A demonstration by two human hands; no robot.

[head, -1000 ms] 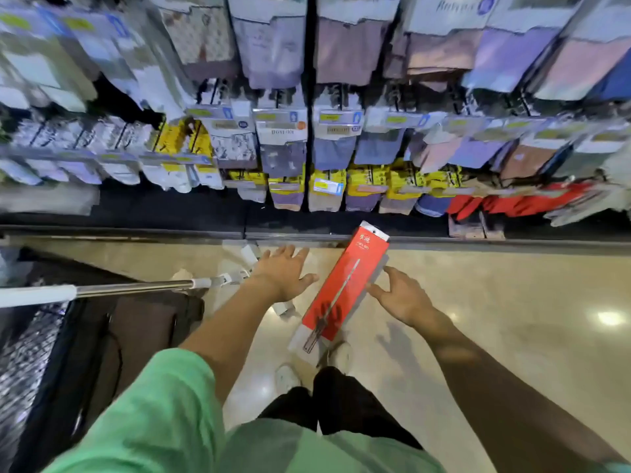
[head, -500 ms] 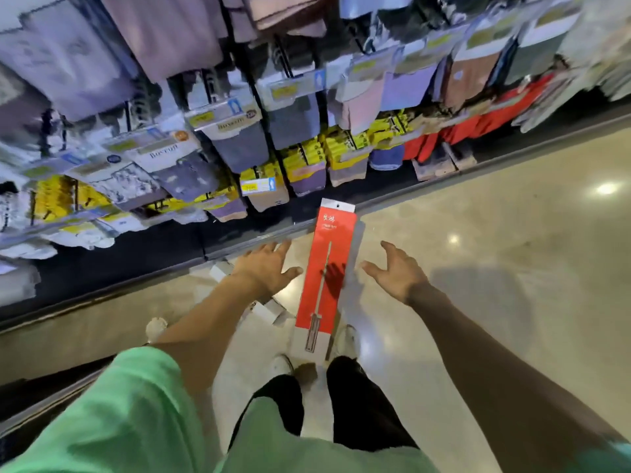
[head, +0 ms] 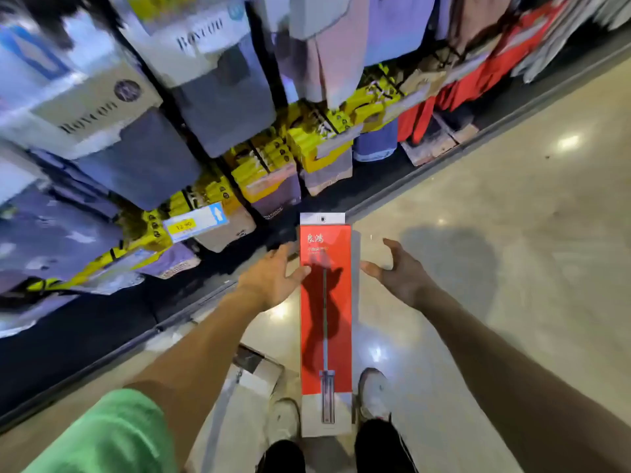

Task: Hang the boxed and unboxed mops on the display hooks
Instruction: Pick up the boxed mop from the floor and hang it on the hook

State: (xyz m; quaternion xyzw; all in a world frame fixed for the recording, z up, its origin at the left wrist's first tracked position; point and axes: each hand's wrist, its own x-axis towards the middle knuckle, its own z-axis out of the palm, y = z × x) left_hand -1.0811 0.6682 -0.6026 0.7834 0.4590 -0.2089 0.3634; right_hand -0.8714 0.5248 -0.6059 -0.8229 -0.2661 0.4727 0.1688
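While turning from the cart toward the rack, box now upright: boxed mop [head: 325, 322] between left hand [head: 269, 279] and right hand [head: 397, 276], fingers spread wide, barely touching; hooks next.

I'm standing in a shop aisle: packaged grey and pink cloth goods on printed cardboard headers [head: 218, 87] hang in crowded rows, a yellow-and-white shelf price tag [head: 195, 222] reads what looks like 12.40, and the glossy beige tiled floor [head: 495, 206] mirrors ceiling lights.
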